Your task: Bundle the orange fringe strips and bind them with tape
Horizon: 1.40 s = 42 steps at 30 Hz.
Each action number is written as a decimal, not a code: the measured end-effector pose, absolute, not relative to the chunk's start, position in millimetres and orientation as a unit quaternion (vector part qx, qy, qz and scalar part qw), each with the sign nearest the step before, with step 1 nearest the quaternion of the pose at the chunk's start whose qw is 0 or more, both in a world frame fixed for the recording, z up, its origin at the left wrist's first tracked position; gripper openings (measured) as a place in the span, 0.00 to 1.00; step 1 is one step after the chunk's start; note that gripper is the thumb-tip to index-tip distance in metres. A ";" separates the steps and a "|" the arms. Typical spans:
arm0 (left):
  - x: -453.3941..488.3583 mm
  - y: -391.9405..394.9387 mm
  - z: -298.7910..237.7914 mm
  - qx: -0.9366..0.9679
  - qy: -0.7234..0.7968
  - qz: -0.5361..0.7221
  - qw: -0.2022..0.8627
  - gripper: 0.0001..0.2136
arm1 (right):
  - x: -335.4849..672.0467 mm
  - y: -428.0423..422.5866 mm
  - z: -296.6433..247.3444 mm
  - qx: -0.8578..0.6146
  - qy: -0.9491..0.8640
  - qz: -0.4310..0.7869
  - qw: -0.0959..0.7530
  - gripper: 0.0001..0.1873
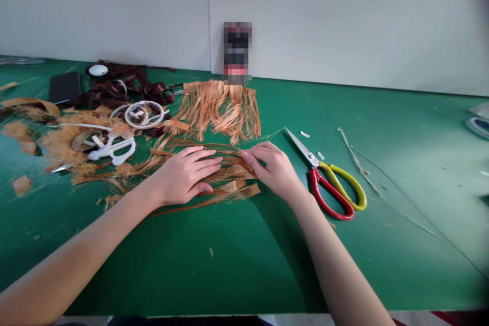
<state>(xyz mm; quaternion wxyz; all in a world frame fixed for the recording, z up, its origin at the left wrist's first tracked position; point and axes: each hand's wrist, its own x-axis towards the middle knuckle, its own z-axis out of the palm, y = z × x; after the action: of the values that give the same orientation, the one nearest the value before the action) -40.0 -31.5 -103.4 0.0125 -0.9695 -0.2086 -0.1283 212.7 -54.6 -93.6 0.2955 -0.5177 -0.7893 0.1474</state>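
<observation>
Toward the far left of the table (153, 275), a dark phone (64, 87) lies near the far edge, with a tangle of dark ribbon (126, 86) to its right and loose tan fibre (57, 145) spread nearer the left edge. White plastic clips (112, 147) and a white plastic coil (139, 114) sit on or beside that fibre. The left forearm (76, 249) enters from the near-left corner, wrist low, and the left hand (183, 175) lies palm down on a loose layer of orange-brown strips (237, 188) near the table's middle. Its fingers (206, 160) are together and extended, flat on the layer, not clamped. The strips look light, thin and soft, apt to slide and fan apart under little force, so flat pressure across the layer or a pinch at a wider tab would likely hold best. Just beyond them, a fringe of similar material (217, 112) lies spread toward the far edge, below a pixel-blurred object (237, 53) at the wall. The right hand (273, 170) rests on the strips' right end, angled in from the near edge, its fingers (254, 155) together and lying on top, not pinching, their tips just apart from the left hand's. Right of it lie red-and-yellow scissors (328, 183), blades shut and pointing toward the far left, with a dry stalk (359, 173) beyond.
</observation>
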 end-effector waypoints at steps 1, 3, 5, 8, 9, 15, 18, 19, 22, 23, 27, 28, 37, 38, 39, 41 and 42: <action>-40.0 -31.2 -103.5 -0.970 -0.208 -0.127 0.010 0.23 | 212.6 -54.8 -93.2 -0.513 -0.793 0.148 0.292 0.16; -40.0 -30.8 -103.6 -0.970 -0.207 -0.126 0.007 0.22 | 212.8 -55.3 -92.1 -0.512 -0.794 0.152 0.289 0.17; -39.9 -30.9 -103.7 -0.969 -0.209 -0.128 0.006 0.23 | 213.2 -55.9 -90.9 -0.514 -0.792 0.156 0.290 0.18; -39.8 -31.2 -104.5 -0.969 -0.213 -0.128 0.004 0.23 | 213.9 -55.6 -91.7 -0.514 -0.786 0.154 0.306 0.15; -39.7 -31.2 -104.8 -0.969 -0.213 -0.126 0.004 0.23 | 214.2 -55.0 -93.1 -0.514 -0.784 0.150 0.314 0.14; -37.4 -34.6 -100.5 -0.965 -0.227 -0.131 0.005 0.26 | 215.6 -47.5 -107.5 -0.536 -0.767 0.124 0.329 0.11; -33.3 -40.4 -95.7 -0.966 -0.224 -0.130 -0.012 0.25 | 215.9 -44.2 -112.4 -0.545 -0.757 0.131 0.334 0.12; -31.8 -42.5 -94.8 -0.967 -0.219 -0.128 -0.019 0.25 | 215.9 -43.6 -113.0 -0.546 -0.757 0.134 0.335 0.12; -28.2 -47.3 -95.1 -0.971 -0.204 -0.120 -0.036 0.26 | 215.7 -43.8 -111.8 -0.543 -0.755 0.139 0.340 0.11; -27.6 -48.0 -96.0 -0.972 -0.201 -0.117 -0.040 0.26 | 215.6 -44.5 -110.4 -0.543 -0.752 0.143 0.345 0.10; -27.7 -47.1 -99.4 -0.973 -0.198 -0.110 -0.052 0.25 | 216.4 -48.4 -102.2 -0.575 -0.715 0.171 0.359 0.05; -28.1 -46.5 -99.9 -0.973 -0.198 -0.109 -0.054 0.25 | 217.0 -49.3 -100.4 -0.585 -0.708 0.183 0.351 0.06; -25.7 -48.5 -96.1 -0.973 -0.193 -0.115 -0.051 0.25 | 218.6 -49.6 -102.5 -0.612 -0.695 0.233 0.298 0.09; -24.6 -50.1 -95.3 -0.975 -0.186 -0.114 -0.051 0.25 | 218.1 -49.8 -102.5 -0.612 -0.695 0.233 0.297 0.09; -23.3 -52.0 -94.9 -0.976 -0.178 -0.112 -0.053 0.25 | 217.7 -50.1 -102.3 -0.613 -0.694 0.232 0.297 0.08; -20.7 -56.1 -94.8 -0.979 -0.164 -0.108 -0.054 0.26 | 217.0 -50.4 -101.9 -0.615 -0.694 0.228 0.297 0.07; -19.4 -58.2 -95.2 -0.980 -0.160 -0.107 -0.053 0.26 | 216.8 -50.5 -101.9 -0.616 -0.694 0.226 0.297 0.06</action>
<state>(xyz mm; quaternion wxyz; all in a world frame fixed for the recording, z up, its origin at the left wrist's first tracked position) -19.4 -58.2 -95.2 -0.0530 -0.9798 -0.1603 -0.1072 216.8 -50.5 -101.9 0.2966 -0.6155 -0.6944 0.2256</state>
